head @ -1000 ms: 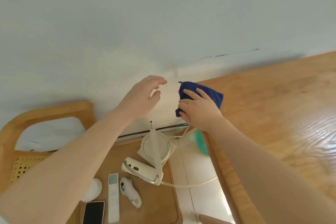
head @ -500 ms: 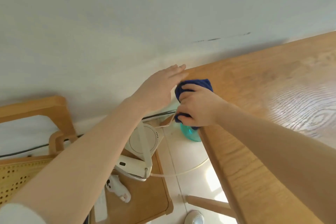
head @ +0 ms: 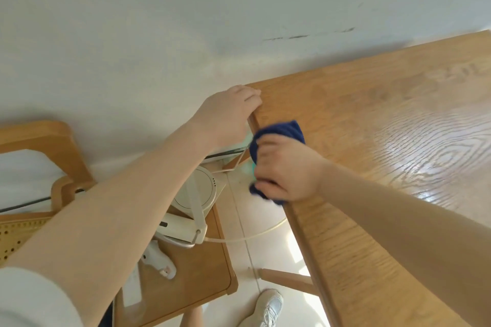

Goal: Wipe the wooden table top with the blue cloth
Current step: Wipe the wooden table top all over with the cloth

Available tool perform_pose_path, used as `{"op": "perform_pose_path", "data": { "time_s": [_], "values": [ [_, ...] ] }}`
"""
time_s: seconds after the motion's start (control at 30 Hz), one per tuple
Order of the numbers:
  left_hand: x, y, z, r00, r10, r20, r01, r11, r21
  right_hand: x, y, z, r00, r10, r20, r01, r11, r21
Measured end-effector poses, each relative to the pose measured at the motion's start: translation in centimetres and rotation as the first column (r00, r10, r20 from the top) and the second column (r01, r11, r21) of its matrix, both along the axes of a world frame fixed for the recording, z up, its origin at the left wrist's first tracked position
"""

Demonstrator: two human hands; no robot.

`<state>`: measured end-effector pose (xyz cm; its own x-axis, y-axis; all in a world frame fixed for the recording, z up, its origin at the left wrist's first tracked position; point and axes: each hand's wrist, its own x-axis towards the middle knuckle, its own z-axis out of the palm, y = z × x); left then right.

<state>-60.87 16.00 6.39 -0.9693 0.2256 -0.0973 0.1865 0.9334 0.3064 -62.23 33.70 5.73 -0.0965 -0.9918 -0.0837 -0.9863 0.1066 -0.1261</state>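
Mid-frame, the right hand (head: 288, 168) is gripping the bunched blue cloth (head: 279, 133) on the wooden table top's (head: 385, 141) left edge, bare wood stretching rightward, while the left hand (head: 228, 114) is curling over the corner.

The left hand (head: 230, 111), which hovered in the air beside the wall a second ago, now grips the far corner of the wooden table top (head: 385, 119). The right hand (head: 288, 170) has drawn the blue cloth (head: 283, 131) nearer along the table's left edge, part of it now hanging over that edge.
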Motion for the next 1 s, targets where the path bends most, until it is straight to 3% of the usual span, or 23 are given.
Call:
{"op": "perform_pose_path", "data": {
  "time_s": [0.17, 0.33, 0.47, 0.6, 0.7, 0.83, 1.0],
  "values": [
    [-0.2, -0.6, 0.9, 0.998, 0.008, 0.068, -0.007, 1.0, -0.011, -2.3, -3.4, -0.8, 0.972, -0.235, 0.022, 0.236, 0.967, -0.091],
    [0.5, 1.6, 0.8, 0.995, 0.058, 0.077, -0.051, 0.995, -0.09, 6.5, 4.9, -0.5, 0.987, -0.141, 0.071, 0.145, 0.988, -0.06],
    [0.6, 2.9, 0.5, 0.993, 0.099, 0.068, -0.084, 0.976, -0.199, 5.7, 5.9, -0.6, 0.998, -0.01, 0.064, 0.013, 0.999, -0.049],
    [1.0, 2.2, -0.3, 0.99, 0.13, 0.059, -0.113, 0.968, -0.225, 3.2, 2.9, -0.8, 0.99, -0.141, 0.026, 0.143, 0.979, -0.147],
    [1.5, 3.1, 0.0, 0.99, 0.121, 0.066, -0.106, 0.974, -0.201, 5.8, 5.4, -0.2, 0.968, -0.25, 0.029, 0.252, 0.964, -0.083],
    [1.6, 3.4, -0.6, 0.986, 0.16, 0.057, -0.148, 0.974, -0.17, 11.7, 10.0, -0.2, 0.958, -0.279, 0.061, 0.279, 0.96, 0.01],
    [1.6, 3.4, -0.3, 0.983, 0.162, 0.091, -0.149, 0.98, -0.134, 9.7, 7.5, -1.7, 0.938, -0.341, -0.065, 0.345, 0.936, 0.069]
  ]
}}
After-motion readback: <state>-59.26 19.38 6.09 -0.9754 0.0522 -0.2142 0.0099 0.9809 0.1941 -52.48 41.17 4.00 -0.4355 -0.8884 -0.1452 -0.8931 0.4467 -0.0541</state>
